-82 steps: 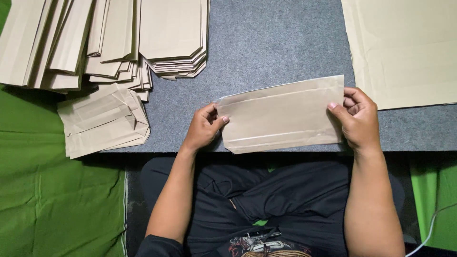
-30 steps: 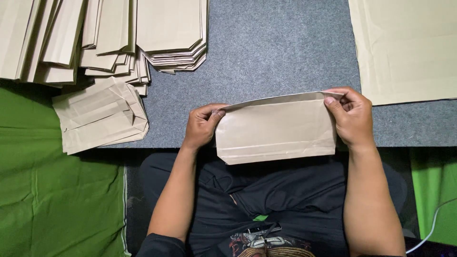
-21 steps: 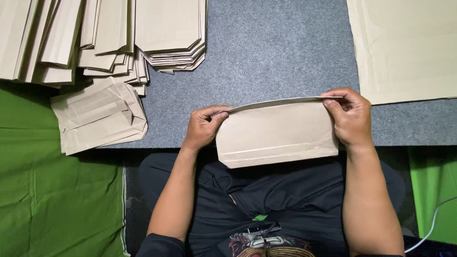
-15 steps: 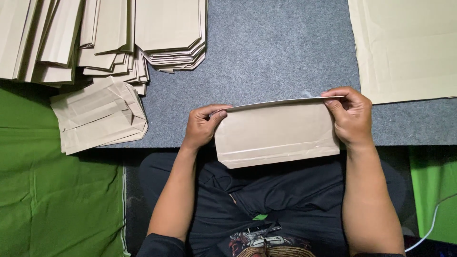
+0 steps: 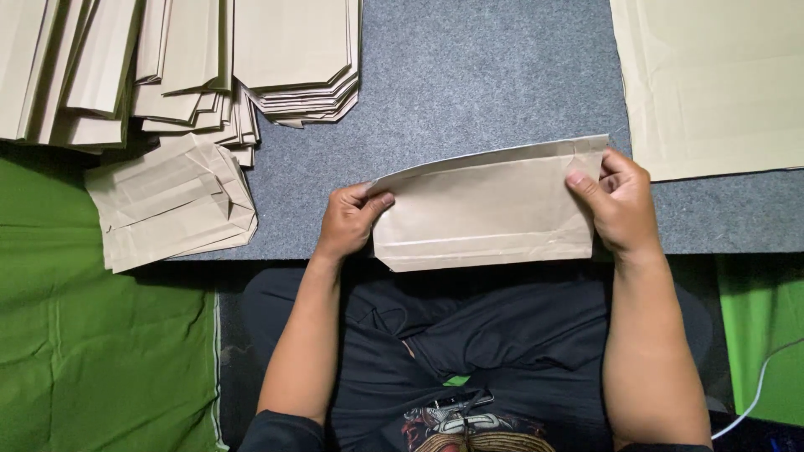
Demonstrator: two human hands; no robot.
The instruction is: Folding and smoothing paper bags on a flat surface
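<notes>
A flat brown paper bag (image 5: pixel 486 209) lies lengthwise between my hands at the near edge of the grey mat (image 5: pixel 469 75). My left hand (image 5: pixel 345 224) pinches its left end, thumb on top. At the right end, my right hand (image 5: pixel 621 205) grips the bag's upper corner with the thumb pressed on the paper. The bag's upper edge tilts up toward the right and shows a thin pale rim. Creases run along its length.
Several stacks of folded brown bags (image 5: pixel 176 67) fan across the far left of the mat. A smaller pile of folded bags (image 5: pixel 167 205) sits on the left, over green cloth (image 5: pixel 92 351). Large flat brown sheets (image 5: pixel 712 84) lie at the far right. A white cable (image 5: pixel 758 393) runs bottom right.
The bag's top edge, which was bent toward me and pinched by both hands, has swung back away from me. The bag has moved slightly farther onto the mat.
</notes>
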